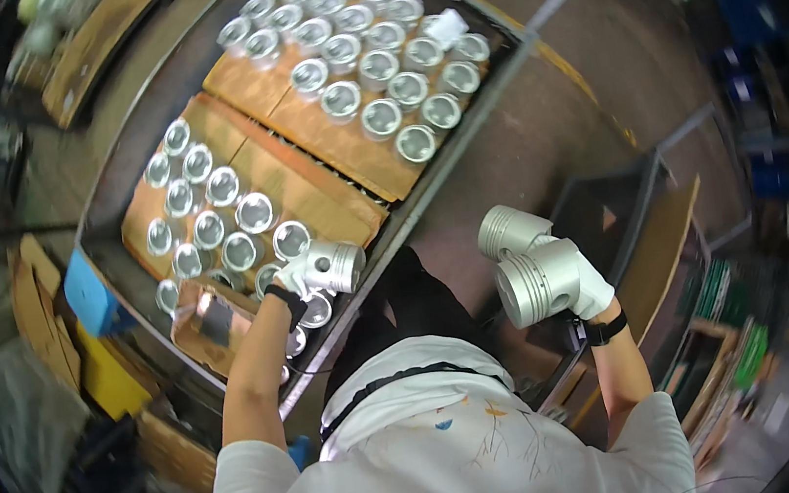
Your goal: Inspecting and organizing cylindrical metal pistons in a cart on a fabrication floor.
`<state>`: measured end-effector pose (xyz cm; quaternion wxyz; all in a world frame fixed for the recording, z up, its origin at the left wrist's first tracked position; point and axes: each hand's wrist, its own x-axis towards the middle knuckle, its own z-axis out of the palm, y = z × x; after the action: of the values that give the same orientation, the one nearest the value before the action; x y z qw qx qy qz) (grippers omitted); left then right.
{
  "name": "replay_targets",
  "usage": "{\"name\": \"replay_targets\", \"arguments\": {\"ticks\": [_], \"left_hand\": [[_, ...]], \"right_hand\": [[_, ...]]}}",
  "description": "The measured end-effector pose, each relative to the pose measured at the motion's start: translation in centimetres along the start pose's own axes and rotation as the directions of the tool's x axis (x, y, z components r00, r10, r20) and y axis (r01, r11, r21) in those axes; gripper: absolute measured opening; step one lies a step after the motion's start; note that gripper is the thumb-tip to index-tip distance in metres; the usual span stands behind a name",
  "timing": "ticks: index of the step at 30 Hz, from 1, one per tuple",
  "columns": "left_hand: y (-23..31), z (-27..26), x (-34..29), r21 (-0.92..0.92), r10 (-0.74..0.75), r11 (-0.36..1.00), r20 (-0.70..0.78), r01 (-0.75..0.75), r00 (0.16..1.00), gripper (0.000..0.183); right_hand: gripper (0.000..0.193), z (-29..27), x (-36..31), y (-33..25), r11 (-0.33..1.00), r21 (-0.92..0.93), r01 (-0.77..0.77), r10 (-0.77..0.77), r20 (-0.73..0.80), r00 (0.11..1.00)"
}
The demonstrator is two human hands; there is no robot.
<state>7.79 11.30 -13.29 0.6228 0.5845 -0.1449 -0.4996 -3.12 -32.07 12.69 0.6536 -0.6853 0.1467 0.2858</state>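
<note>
My left hand [292, 277], in a white glove, is closed around a silver piston [343, 267] tilted on its side above the near edge of the cart. Two more pistons, a rear one [511, 229] and a front one [535, 285], are together in my gloved right hand [594, 292], out to the right over the floor. Its fingers are mostly hidden behind them. Several pistons [254, 212] stand upright on the brown cardboard [304, 191] around my left hand. Another group of pistons [379, 68] stands on the farther cardboard sheet [359, 160].
A metal-rimmed cart [451, 183] carries both groups. A small open cardboard box [191, 336] sits at its near left, and a white cloth [446, 29] lies on the far pistons. To the right is a dark bin [618, 184] with a cardboard panel [665, 267]. A blue container [90, 292] hangs at the left.
</note>
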Motion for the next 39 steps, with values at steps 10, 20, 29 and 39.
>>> {"name": "replay_targets", "arguments": {"ticks": [10, 20, 29, 39], "left_hand": [[5.2, 0.0, -2.9, 0.906, 0.323, 0.385, 0.045, -0.175, 0.945, 0.049], [15.9, 24.8, 4.1, 0.542, 0.004, -0.265, 0.828, -0.797, 0.561, 0.035], [6.8, 42.2, 9.1, 0.409, -0.322, 0.633, 0.911, -0.657, 0.257, 0.041], [2.2, 59.3, 10.7, 0.586, -0.685, 0.729, 0.605, 0.355, 0.406, 0.035]], "right_hand": [[0.048, 10.2, -25.5, 16.1, 0.756, 0.586, 0.293, 0.039, -0.487, 0.872], [0.027, 18.9, -44.2, 26.2, 0.993, -0.082, -0.088, -0.044, -0.931, 0.362], [0.04, 12.5, -50.7, 42.8, 0.583, 0.583, 0.565, 0.537, -0.799, 0.271], [0.023, -5.7, -49.7, 74.6, 0.9, 0.28, -0.334, 0.339, -0.932, 0.131]]}}
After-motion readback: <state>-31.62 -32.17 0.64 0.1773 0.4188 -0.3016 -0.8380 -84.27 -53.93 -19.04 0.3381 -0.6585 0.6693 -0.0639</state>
